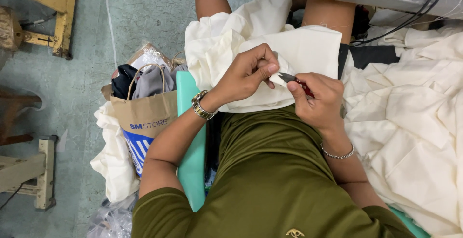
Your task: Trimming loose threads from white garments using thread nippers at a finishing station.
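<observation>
Fingers of my left hand (248, 72) were pinched shut on a small folded corner of the cream fabric piece (289, 55), thumb pressed against forefinger, so the edge stood up taut and gave the blade something firm to meet. My right hand (316, 103) was curled closed around the little thread snips (294, 79), red handle tucked into the palm, the dark tip poking out toward nine o'clock and touching that pinched corner. I kept the two hands close together, knuckles nearly meeting, because the work was small and needed steadying.

That fabric piece lay across my lap, bunched toward twelve o'clock over my knees, and its near edge rested on my olive shirt (270, 170). I held it low and near my body so I could look straight down on the cut.

My left forearm came in from seven o'clock, wrist bent inward, the wristwatch (201, 106) facing up. My right forearm came up from five o'clock, wrist cocked, the chain bracelet (337, 153) sitting just below it.

At three o'clock a heap of cream cloth (410, 132) was piled beside me. At nine o'clock a brown paper bag (144, 117) stuffed with dark and grey garments stood on the floor against the teal seat edge (190, 161).
</observation>
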